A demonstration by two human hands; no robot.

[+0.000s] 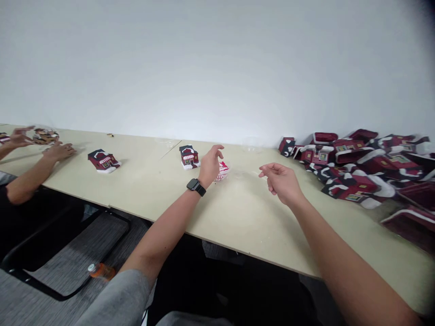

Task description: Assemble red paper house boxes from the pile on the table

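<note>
- Surroundings: a heap of dark-red model houses (pixel 353 165) crowded the right-hand part of the desk (pixel 149 181), reaching from its far edge toward the near edge.
- One model house (pixel 189 158) stood just left of the left hand (pixel 210 168), toward the far edge; a second house (pixel 103 161) stood well apart, farther left.
- Near the desk's left end, a co-worker's hands (pixel 60 151) held a brown-and-white object (pixel 45 136).
- An orange bottle (pixel 102 270) lay on the floor below the near edge.
- Obscured: the left hand partly covered the pink-and-white item (pixel 222 172); the heap ran out of view at right.
- Item: it lay between the hands, midway between the desk's edges, red-pink patterned on white, its outline blurred.
- Hands: the left was bent, the right (pixel 280 181) pinched; whether either grasped anything could not be told.
</note>
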